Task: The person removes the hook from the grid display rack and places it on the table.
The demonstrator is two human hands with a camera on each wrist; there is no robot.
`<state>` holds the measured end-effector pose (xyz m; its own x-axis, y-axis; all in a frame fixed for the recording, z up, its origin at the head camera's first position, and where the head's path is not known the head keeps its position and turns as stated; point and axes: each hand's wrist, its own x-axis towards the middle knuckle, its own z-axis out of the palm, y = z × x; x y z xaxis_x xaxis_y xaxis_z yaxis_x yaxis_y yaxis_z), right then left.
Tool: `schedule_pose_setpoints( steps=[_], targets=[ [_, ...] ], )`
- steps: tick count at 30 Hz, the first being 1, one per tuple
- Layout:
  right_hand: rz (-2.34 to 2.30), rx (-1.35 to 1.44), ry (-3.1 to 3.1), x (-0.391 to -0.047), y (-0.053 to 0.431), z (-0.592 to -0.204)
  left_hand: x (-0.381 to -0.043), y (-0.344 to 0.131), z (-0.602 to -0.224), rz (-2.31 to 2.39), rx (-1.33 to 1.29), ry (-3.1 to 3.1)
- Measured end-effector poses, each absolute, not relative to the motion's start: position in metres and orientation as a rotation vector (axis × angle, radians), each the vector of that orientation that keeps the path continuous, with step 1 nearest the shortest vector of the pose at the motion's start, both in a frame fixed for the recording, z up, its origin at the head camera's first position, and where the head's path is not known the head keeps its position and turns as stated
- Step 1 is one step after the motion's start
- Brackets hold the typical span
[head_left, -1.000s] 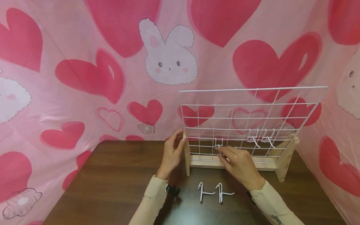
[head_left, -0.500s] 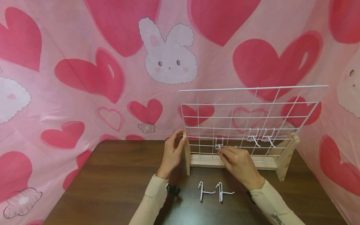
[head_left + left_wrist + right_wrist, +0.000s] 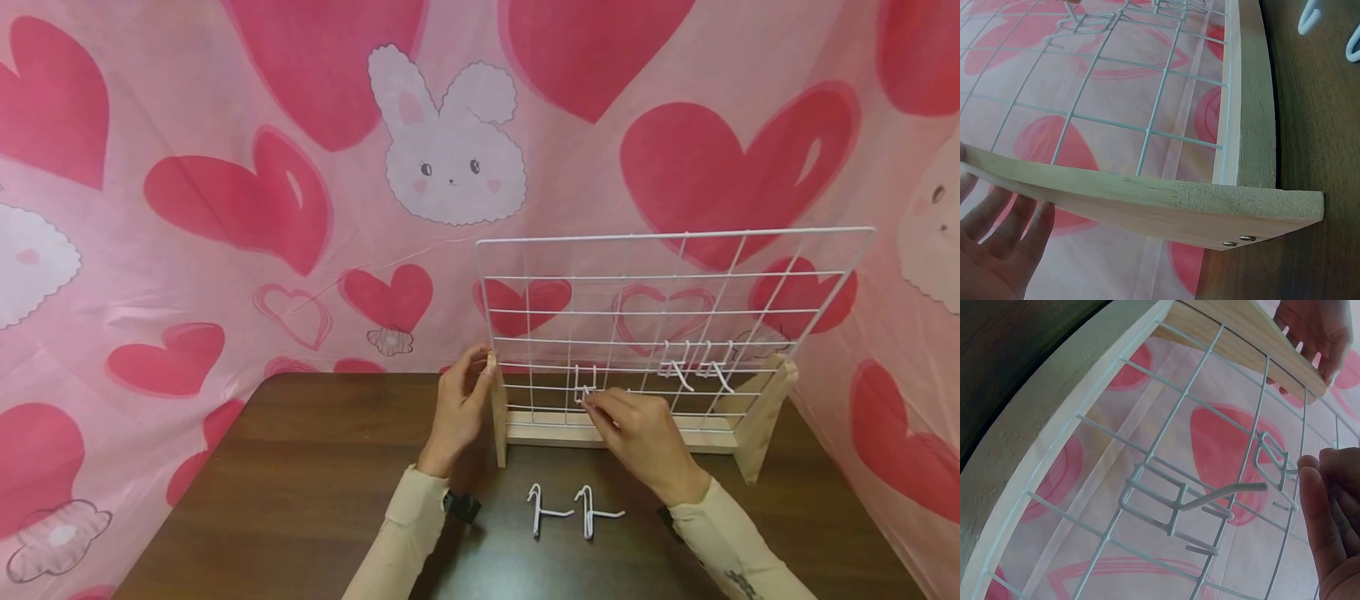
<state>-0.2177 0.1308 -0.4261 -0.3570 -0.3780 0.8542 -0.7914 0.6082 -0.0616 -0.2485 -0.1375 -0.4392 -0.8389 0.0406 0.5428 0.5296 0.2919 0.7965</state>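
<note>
Hook (image 3: 1284, 470) in pinch of right hand (image 3: 647, 437), loose left hand (image 3: 459, 408) against end panel edge (image 3: 1116, 189)

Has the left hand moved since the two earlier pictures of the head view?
No. In the head view, the left hand shows no visible shift: it stays by the top of the wire-grid stand's left wooden side panel.

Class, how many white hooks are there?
6 hooks: two on the table, two at right on the grid, one the right hand pinches, one behind that hand in the head view; more may be hidden.
</note>
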Motion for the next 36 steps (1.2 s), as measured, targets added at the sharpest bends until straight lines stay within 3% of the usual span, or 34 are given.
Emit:
schedule_pose_setpoints(
  steps=[15,36],
  targets=[
    [0.635,0.935,-1.891,-0.222,0.129,-0.416,-0.25,-0.139,-0.438,-1.559,-0.522,-2.131],
    [0.693,1.042,-1.877,-0.2,0.144,-0.428,-0.248,-0.138,-0.442,-1.568,-0.535,-2.119]
  ],
)
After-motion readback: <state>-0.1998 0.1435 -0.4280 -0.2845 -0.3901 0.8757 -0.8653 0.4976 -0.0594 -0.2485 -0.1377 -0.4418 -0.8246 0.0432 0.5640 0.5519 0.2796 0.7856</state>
